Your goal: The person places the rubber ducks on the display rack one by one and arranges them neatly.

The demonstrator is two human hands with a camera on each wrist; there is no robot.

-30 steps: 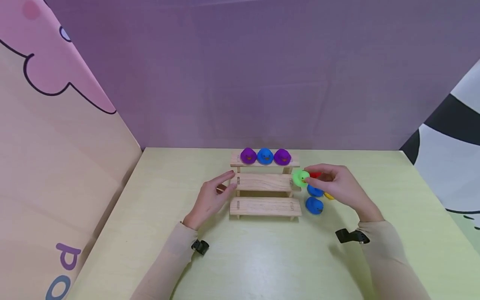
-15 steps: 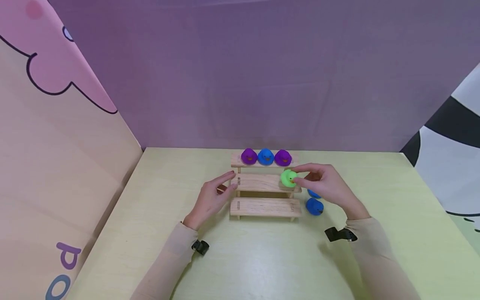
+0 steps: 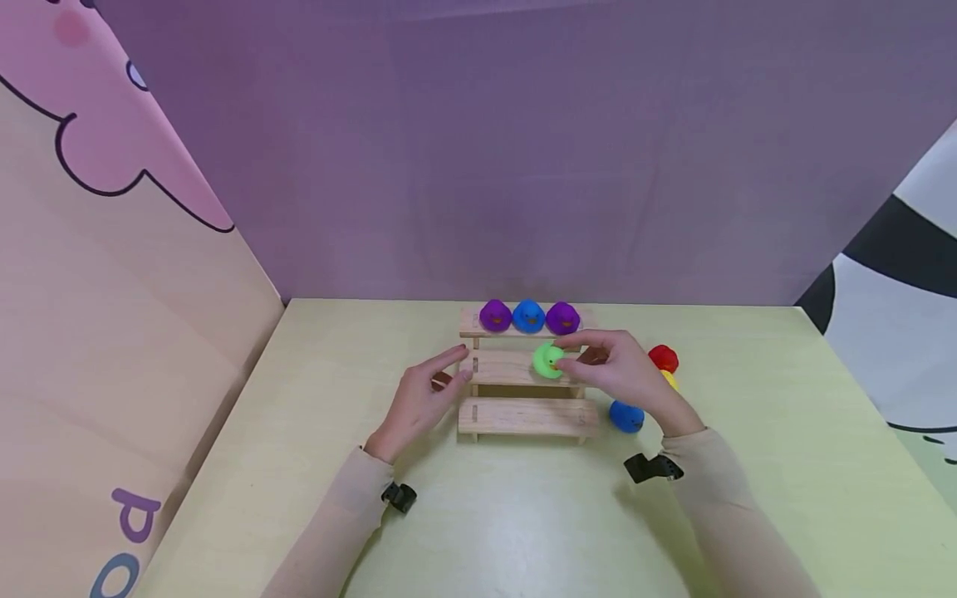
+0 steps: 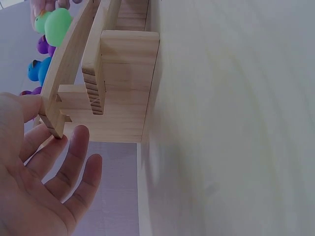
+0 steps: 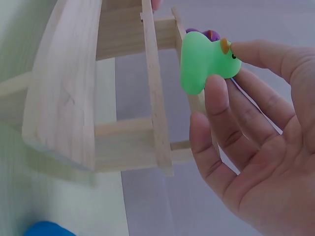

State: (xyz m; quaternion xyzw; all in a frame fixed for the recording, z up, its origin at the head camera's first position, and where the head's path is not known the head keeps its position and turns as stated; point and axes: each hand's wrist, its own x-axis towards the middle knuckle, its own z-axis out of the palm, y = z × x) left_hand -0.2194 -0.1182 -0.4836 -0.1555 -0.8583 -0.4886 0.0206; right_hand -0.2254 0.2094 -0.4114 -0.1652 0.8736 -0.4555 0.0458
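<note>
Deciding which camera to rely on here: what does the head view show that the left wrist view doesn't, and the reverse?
Only head: a red, round, rubbery-looking toy, a mostly hidden yellow object and a blue rubbery-looking toy duck right of the stand.

Only left wrist: the palm of the left hand and the broad face of the front step's flat wooden support.

Both: the three-tier pale wooden stand, the light-green rubbery-looking duck, part of the right hand, and two purple ducks flanking another blue duck.

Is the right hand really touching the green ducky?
Touching. In the right wrist view, the right hand pinches the green duck, with one fingertip against its face.
</note>
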